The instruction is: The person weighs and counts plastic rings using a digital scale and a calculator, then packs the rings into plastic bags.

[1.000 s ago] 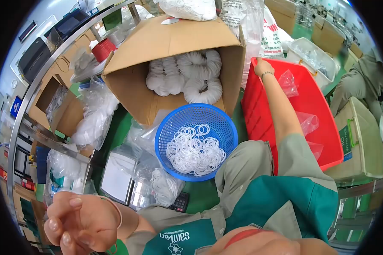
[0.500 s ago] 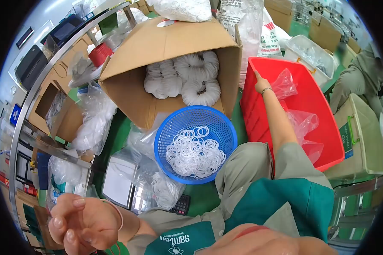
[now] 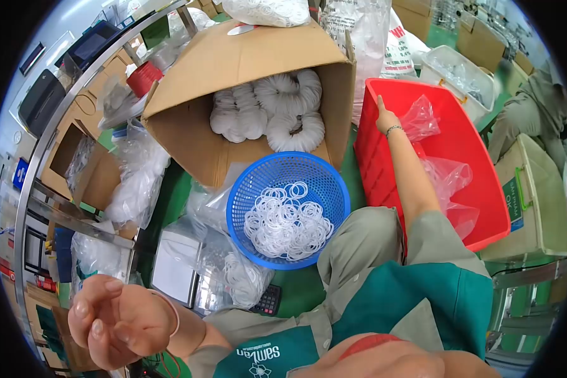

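My left hand (image 3: 123, 324) is raised at the lower left, palm up, fingers loosely curled and apart, with nothing visible in it. A pale band circles that wrist. Stretched out to the right, my right hand (image 3: 387, 118) is on the near-left rim of a red plastic bin (image 3: 384, 167), one finger extended along it and the others mostly hidden. Clear plastic bags (image 3: 447, 179) lie inside the bin. Between my arms stands a blue basket (image 3: 288, 162) with many loose white rings (image 3: 288, 223). Behind it, a cardboard box (image 3: 246, 53) on its side holds bundled white rings (image 3: 296, 132).
Left of the basket are a scale (image 3: 175, 268), a bag of rings (image 3: 242, 280) and a calculator (image 3: 268, 300). A metal rack (image 3: 57, 135) borders the left side. A lidded bin (image 3: 532, 201) and a person in grey trousers (image 3: 520, 123) are at the right.
The view has shifted slightly, so the box and basket sit a little higher and further left. Both hands keep nearly the same pose.
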{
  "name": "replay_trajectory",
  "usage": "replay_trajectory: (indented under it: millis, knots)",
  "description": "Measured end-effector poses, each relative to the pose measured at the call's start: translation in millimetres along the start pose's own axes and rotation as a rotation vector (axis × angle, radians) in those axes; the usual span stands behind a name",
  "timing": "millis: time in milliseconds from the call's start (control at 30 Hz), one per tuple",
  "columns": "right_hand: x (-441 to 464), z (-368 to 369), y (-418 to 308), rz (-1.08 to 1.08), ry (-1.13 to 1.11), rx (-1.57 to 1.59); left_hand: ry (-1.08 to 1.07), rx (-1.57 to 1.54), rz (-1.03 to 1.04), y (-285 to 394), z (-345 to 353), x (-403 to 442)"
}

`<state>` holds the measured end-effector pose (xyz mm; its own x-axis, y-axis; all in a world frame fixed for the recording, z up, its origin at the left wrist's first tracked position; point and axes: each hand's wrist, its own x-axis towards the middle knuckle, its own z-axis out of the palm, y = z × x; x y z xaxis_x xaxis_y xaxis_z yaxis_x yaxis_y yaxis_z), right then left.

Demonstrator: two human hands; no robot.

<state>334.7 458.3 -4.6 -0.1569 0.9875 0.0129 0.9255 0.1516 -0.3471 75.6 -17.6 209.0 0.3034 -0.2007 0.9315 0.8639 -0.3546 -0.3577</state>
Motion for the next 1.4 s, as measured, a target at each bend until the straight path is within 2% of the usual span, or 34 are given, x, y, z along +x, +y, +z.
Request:
replay_trajectory:
  millis: [100, 400, 467, 600, 867, 967, 1400]
  knots:
    - [1.4, 1.5, 0.3, -0.007, -0.003, -0.020, -0.104, 0.136, -0.017, 0.2, -6.3, -0.9]
    - [1.6, 3.5, 1.7, -0.015, -0.001, -0.030, -0.092, 0.167, -0.004, -1.0, -8.9, 0.8]
    - [4.2, 8.1, 4.3, -0.046, 0.071, -0.035, -0.095, 0.173, -0.008, -0.5, -9.4, 1.4]
    - [2.7, 2.5, 2.0, -0.012, -0.006, -0.023, -0.091, 0.179, -0.006, -0.5, -7.9, 0.8]
    - [0.7, 1.1, 0.7, -0.019, -0.015, -0.013, -0.120, 0.171, -0.024, 0.4, -9.4, 0.3]
    - [3.4, 7.7, 4.2, -0.048, 0.066, -0.029, -0.109, 0.174, -0.032, 0.4, -10.2, -1.2]
    - [3.6, 7.8, 4.6, -0.043, 0.059, -0.025, -0.125, 0.192, -0.055, 2.9, -5.9, 2.0]
